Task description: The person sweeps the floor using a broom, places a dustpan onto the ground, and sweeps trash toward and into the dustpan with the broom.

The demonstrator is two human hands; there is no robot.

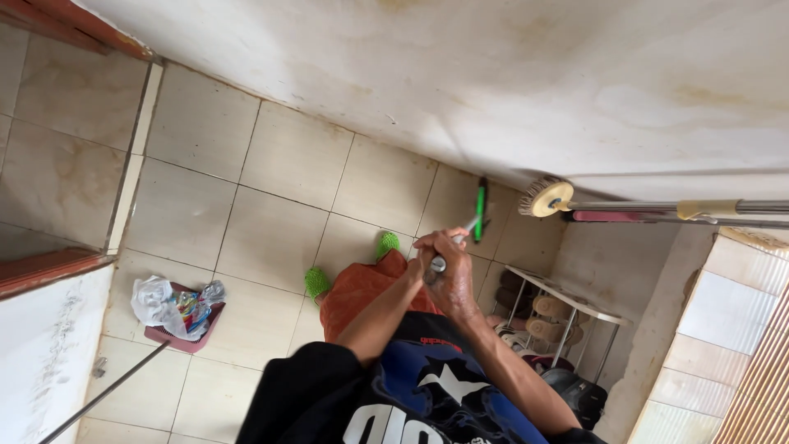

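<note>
Both hands clasped together at chest height, centre of view. Left hand (427, 261) wrapped tight round the top of a metal handle (438, 265), right hand (450, 271) closed over it from the other side, fingers curled, no gap showing. Handle running away from the hands toward the wall, down to a green squeegee head (481, 210) resting on the floor tiles (271, 205) close to the wall base (most of the shaft hidden behind the hands; prob. one tool, hard to be sure).

Below the hands: orange trousers (362, 296), green slippers (317, 282) on the tiles, dark top w/ blue and white print (427, 386).

Left of the feet, well apart: a dark red dustpan (191, 333) holding crumpled plastic and wrappers, w/ a thin metal pole (103, 395) slanting off to the lower left corner.

Right side: a round bristle brush (544, 197) on a long metal pole, lying horizontal above the floor, near the squeegee head but not touching. Under it, a white wire shoe rack (567, 300) w/ sandals on the shelves, against a tiled counter edge (723, 329).

Stained pale wall (493, 74) across the top. Red-brown door frame (49, 267) at far left.
</note>
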